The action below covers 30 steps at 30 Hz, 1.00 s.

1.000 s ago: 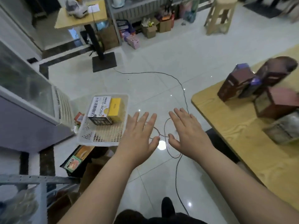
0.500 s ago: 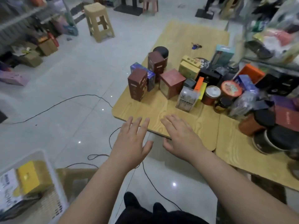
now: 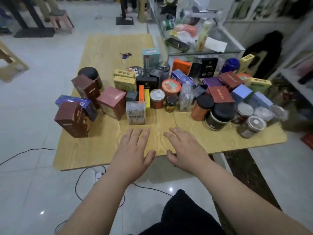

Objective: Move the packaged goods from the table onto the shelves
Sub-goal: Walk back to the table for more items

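Head view: wooden table [image 3: 105,48] crowded with packaged goods [image 3: 111,102], tiled floor [image 3: 33,106] around.

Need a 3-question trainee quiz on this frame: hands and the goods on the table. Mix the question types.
1. True or false: the left hand and the right hand are both open and hold nothing.
2. Which item stands nearest beyond the left hand? A) clear packet B) blue jar C) teal box
3. Fill in: the orange canister, beside the big dark jar, has a ____ lid.

Key: 1 true; 2 A; 3 black.
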Each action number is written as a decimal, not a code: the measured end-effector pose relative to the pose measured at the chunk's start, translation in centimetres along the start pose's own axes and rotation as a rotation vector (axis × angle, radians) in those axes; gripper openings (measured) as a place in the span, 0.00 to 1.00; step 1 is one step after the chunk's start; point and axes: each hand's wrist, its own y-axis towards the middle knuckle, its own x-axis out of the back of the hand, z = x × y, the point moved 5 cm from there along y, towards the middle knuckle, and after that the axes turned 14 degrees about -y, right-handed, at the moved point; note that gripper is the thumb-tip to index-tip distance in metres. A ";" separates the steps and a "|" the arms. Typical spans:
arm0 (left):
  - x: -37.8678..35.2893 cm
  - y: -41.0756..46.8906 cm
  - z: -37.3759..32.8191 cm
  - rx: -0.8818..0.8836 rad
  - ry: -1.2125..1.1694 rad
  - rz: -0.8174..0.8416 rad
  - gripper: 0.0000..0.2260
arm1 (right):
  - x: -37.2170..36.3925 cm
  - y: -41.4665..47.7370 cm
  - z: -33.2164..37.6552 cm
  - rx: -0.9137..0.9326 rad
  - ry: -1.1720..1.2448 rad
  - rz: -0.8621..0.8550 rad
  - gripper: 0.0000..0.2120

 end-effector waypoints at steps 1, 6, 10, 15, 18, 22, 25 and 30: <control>-0.3 1.1 -0.7 -0.019 0.001 0.007 0.36 | -0.3 -0.1 -1.5 -0.026 0.004 0.009 0.29; -3.1 7.2 -4.3 -0.057 0.002 0.064 0.39 | -1.7 0.7 -10.3 -0.149 0.007 -0.016 0.28; -6.3 12.7 -8.1 -0.040 -0.008 0.167 0.34 | -3.5 1.3 -18.9 -0.291 0.022 -0.010 0.29; -10.8 20.8 -11.9 -0.006 -0.006 0.267 0.38 | -7.0 0.7 -28.8 -0.481 0.095 0.026 0.38; -13.3 26.6 -14.5 0.002 -0.028 0.266 0.42 | -9.4 0.9 -32.6 -0.538 0.252 0.153 0.45; -17.1 33.6 -16.3 0.042 0.021 0.309 0.38 | -12.5 1.2 -35.1 -0.544 0.540 0.171 0.47; -18.9 36.5 -16.2 0.064 0.038 0.292 0.38 | -14.4 1.0 -36.1 -0.597 0.759 0.071 0.51; -18.8 35.1 -14.7 0.088 -0.214 0.216 0.40 | -16.1 1.3 -36.5 -0.562 0.920 0.033 0.54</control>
